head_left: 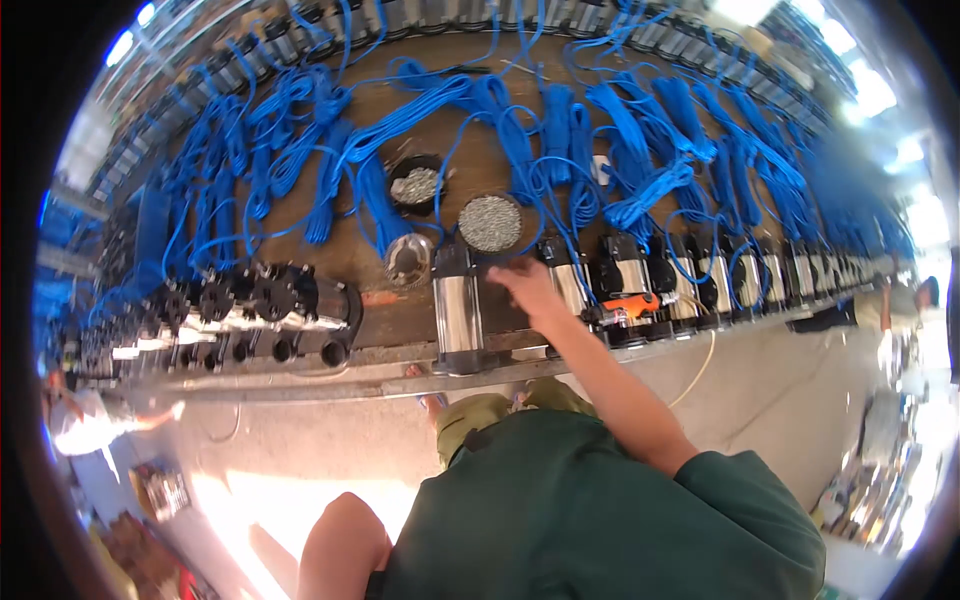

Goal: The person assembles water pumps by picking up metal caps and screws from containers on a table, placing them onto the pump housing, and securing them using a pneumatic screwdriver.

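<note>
Black pump heads (250,300) are lying at left; a steel cylinder (457,310) is standing upright mid-bench. The right hand (527,283), fingers loosely spread and grasping nothing, is reaching toward the screw bowl (490,222), blue cables (560,130) crowding beyond. The left hand is hidden.

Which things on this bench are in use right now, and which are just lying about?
In use: right hand, round tray of screws, steel pump.
Lying about: blue cable bundles, orange drill, black bowl, lying pumps.

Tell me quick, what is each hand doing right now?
Left hand: out of view.
Right hand: stretched out near the round tray of small metal parts; grip cannot be told.
</note>
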`<state>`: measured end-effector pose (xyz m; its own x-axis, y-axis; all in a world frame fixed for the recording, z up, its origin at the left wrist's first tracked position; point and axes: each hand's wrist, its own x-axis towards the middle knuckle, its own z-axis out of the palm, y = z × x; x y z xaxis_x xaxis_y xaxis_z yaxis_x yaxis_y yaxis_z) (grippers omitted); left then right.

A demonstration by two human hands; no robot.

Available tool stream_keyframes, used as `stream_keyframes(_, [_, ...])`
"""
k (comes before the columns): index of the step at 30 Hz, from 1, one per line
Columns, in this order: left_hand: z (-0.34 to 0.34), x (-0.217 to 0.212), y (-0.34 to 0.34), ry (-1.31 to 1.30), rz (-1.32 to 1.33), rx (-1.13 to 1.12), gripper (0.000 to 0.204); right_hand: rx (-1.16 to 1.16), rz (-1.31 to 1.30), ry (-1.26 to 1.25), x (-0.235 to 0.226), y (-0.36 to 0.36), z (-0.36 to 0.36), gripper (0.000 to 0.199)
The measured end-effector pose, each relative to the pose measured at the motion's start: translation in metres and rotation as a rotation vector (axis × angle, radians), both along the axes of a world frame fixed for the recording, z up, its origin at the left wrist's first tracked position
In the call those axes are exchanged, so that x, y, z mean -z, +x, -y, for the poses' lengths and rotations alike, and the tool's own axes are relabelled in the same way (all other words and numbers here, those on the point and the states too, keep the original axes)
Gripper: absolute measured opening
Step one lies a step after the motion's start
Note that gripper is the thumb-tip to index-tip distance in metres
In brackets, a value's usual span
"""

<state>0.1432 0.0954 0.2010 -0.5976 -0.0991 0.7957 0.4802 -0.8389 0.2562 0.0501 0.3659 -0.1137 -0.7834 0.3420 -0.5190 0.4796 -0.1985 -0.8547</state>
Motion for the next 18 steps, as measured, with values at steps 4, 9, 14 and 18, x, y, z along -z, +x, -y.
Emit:
stream_keyframes(4, [-0.026, -0.018, 0.027, 0.026, -0.026, -0.114, 0.024, -0.111, -0.184, 0.172, -0.074, -0.009, -0.053, 0.066])
stream_keyframes(9, [-0.04, -0.025, 0.039, 0.064, -0.066, -0.141, 0.023, -0.174, -0.199, 0.727, -0.033, -0.073, -0.176, 0.068])
stream_keyframes(14, [-0.032, -0.023, 0.032, 0.104, -0.089, -0.136, 0.023, -0.359, -0.032, 1.224, 0.004, -0.097, -0.203, 0.072])
stream_keyframes(18, [-0.017, -0.023, 0.02, 0.127, -0.104, -0.146, 0.022, -0.233, -0.358, 1.263, -0.01, -0.062, -0.12, 0.053])
